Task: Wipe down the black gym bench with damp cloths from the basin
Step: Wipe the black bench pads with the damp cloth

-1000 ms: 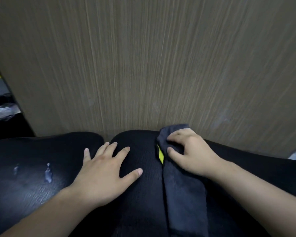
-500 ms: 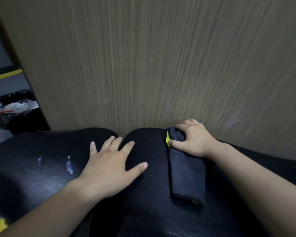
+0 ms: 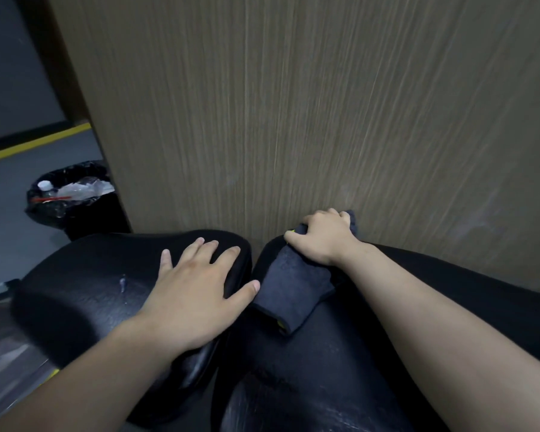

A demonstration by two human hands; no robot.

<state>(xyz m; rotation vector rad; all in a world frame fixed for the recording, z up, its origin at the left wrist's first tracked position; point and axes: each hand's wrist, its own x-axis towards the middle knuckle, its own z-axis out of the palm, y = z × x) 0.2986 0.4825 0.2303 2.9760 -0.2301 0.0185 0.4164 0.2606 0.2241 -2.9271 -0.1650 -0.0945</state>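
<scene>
since a second ago the right hand (image 3: 323, 236) has pushed the dark cloth (image 3: 293, 291) up against the wood-grain panel (image 3: 293, 120), bunching it shorter. it grips the cloth's far end on the black bench (image 3: 325, 385); the left hand (image 3: 197, 291) lies flat, fingers spread, short of the panel. wiping seems mid-stroke; the panel blocks further reach, so next comes a pull back. droplets (image 3: 123, 283) lie short of the panel's left edge, a lined bin (image 3: 72, 198) beside it.

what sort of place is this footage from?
Likely a gym or fitness room, not certain. A black padded bench stands against a wood-grain panel, a yellow floor line runs behind, and a bag-lined bin holds plastic waste. The right hand grips a dark cloth on the bench.
</scene>
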